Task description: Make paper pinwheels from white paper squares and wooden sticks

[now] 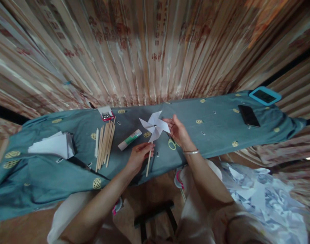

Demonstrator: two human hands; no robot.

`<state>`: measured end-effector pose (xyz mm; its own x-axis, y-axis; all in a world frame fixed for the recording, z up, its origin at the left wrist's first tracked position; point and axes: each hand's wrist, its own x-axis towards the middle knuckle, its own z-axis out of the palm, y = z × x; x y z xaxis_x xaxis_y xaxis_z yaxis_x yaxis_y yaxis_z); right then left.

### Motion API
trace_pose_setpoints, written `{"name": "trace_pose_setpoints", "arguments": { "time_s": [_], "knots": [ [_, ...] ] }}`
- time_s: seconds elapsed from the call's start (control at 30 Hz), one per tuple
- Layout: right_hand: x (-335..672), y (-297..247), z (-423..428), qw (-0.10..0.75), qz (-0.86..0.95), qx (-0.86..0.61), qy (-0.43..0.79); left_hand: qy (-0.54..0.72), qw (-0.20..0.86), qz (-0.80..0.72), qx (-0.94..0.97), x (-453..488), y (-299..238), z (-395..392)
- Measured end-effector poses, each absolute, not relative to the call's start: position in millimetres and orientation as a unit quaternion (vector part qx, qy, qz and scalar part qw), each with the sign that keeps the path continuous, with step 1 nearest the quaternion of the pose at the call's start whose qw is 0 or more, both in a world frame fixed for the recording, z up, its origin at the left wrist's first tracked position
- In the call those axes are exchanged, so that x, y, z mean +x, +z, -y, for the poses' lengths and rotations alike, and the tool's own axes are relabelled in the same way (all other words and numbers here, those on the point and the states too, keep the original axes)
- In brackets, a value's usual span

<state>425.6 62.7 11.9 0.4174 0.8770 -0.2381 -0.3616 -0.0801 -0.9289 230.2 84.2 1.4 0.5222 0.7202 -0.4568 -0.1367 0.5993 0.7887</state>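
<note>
Over the cloth-covered table I see a white paper pinwheel [155, 126] with a small metal pin at its centre, fixed on a thin wooden stick [149, 164]. My left hand [139, 156] pinches that stick just below the blades. At the right-hand blade is my right hand [179, 130], its thumb raised apart from the other fingers, which touch or lie close behind the paper. Green-handled scissors [172, 144] lie partly hidden under my right hand. Left of the pinwheel rests a glue stick [130, 139].
Several wooden sticks [105, 145] lie beside a white rod [96, 142] and a small box of metal pins [106, 114]. White paper [53, 145] is stacked at left. A phone [249, 116] and blue-framed device [265, 95] sit at right. Scrap paper [264, 196] is heaped below.
</note>
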Motion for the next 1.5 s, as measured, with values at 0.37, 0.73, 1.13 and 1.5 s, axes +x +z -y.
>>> {"name": "trace_pose_setpoints", "arguments": {
  "time_s": [0.37,0.73,1.13,1.5],
  "knots": [
    [410.0,11.2,-69.5,0.572,0.246,-0.547,0.559,0.234,0.807,-0.398,0.368,223.4,-6.1,-88.0],
    [418.5,8.7,-73.8,0.606,0.226,-0.549,0.529,0.225,0.804,-0.424,0.35,221.5,-7.2,-88.8],
    [422.8,9.5,-75.7,0.658,0.205,-0.551,0.47,0.232,0.743,-0.436,0.451,216.8,-7.2,-89.0],
    [422.0,6.5,-74.9,0.654,0.19,-0.556,0.477,0.262,0.738,-0.456,0.423,214.8,-11.1,-94.3]
  ]
}}
